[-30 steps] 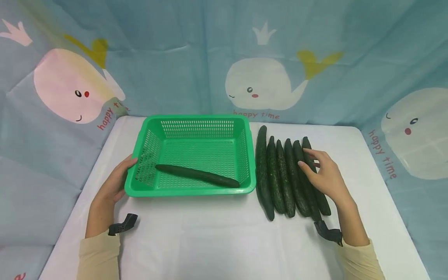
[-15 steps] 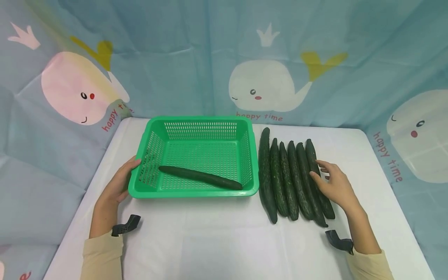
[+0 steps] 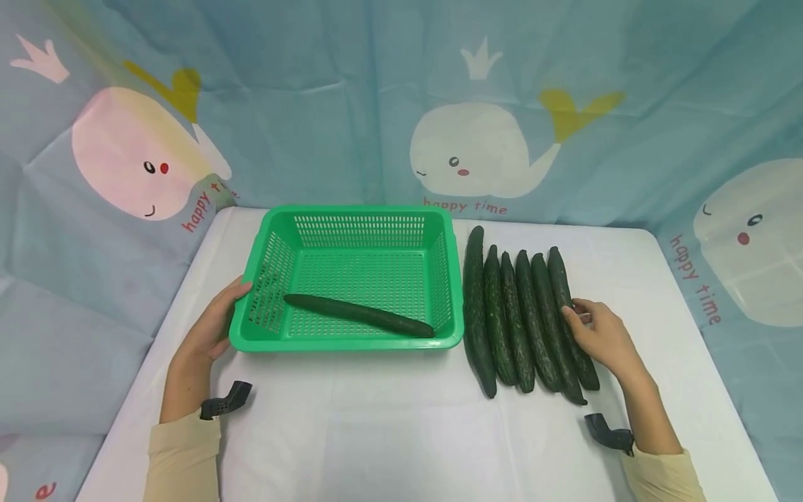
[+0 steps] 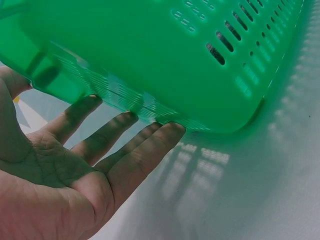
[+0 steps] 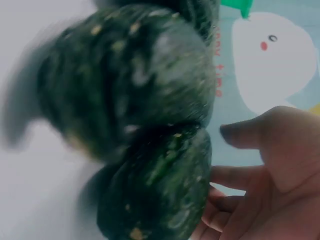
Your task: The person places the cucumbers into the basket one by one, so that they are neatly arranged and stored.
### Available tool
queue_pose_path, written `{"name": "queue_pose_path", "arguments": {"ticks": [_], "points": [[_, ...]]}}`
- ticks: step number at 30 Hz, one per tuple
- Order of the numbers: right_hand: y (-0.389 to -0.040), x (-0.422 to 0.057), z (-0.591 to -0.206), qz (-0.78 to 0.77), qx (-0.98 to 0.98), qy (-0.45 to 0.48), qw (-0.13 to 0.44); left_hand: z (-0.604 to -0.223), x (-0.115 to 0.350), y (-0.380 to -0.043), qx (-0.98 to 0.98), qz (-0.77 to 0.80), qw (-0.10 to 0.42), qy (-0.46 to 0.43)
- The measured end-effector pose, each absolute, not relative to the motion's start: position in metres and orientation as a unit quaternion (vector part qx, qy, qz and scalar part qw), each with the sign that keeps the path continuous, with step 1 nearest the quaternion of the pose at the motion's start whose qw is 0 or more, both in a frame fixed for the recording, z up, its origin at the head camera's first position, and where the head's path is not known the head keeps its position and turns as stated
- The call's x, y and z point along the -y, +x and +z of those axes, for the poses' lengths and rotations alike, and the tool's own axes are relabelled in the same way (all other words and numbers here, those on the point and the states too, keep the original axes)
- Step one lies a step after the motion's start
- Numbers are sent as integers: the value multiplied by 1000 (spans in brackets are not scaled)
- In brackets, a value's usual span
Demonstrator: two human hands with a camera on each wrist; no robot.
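Observation:
At the left side of the green plastic basket (image 3: 345,345), my left hand (image 3: 213,324) holds the edge. Its thumb lies at the rim while the other fingers (image 4: 145,150) touch the outer wall in the left wrist view. One cucumber (image 3: 357,316) lies slantwise inside the basket. To the right, several cucumbers (image 3: 530,328) form a side-by-side row. My right hand (image 3: 602,338) is at the rightmost cucumber (image 3: 561,279), thumb above it and fingers along its right side. In the right wrist view, the thumb (image 5: 250,132) looks apart from the blurred cucumber ends (image 5: 155,185).
A white cloth (image 3: 389,425) covers the table. Behind and beside it hang blue curtains (image 3: 326,125) with whale prints. The basket's right wall stands close to the leftmost, longest cucumber (image 3: 479,314). Each wrist carries a black camera mount (image 3: 228,401).
My right hand has shifted right and nearer the body, from over the two rightmost cucumbers to the last one. My left hand stays at the basket. The whole view has shifted slightly.

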State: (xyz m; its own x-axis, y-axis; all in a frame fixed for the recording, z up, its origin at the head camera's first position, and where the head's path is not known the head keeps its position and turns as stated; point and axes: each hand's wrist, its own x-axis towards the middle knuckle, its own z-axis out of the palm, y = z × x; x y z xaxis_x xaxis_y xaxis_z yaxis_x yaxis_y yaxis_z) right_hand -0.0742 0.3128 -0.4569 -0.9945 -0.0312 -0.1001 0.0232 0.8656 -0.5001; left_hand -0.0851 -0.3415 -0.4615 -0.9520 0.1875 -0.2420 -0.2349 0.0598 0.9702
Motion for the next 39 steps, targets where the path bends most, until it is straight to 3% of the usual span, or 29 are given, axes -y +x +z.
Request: {"name": "queue_pose_path", "arguments": {"ticks": [20, 39], "points": [[-81, -311, -447, -237, -962, 16, 139, -460, 344, -84, -703, 693, 159, -8], [-78, -310, -446, -175, -982, 20, 64, -457, 340, -84, -713, 682, 161, -23]]}}
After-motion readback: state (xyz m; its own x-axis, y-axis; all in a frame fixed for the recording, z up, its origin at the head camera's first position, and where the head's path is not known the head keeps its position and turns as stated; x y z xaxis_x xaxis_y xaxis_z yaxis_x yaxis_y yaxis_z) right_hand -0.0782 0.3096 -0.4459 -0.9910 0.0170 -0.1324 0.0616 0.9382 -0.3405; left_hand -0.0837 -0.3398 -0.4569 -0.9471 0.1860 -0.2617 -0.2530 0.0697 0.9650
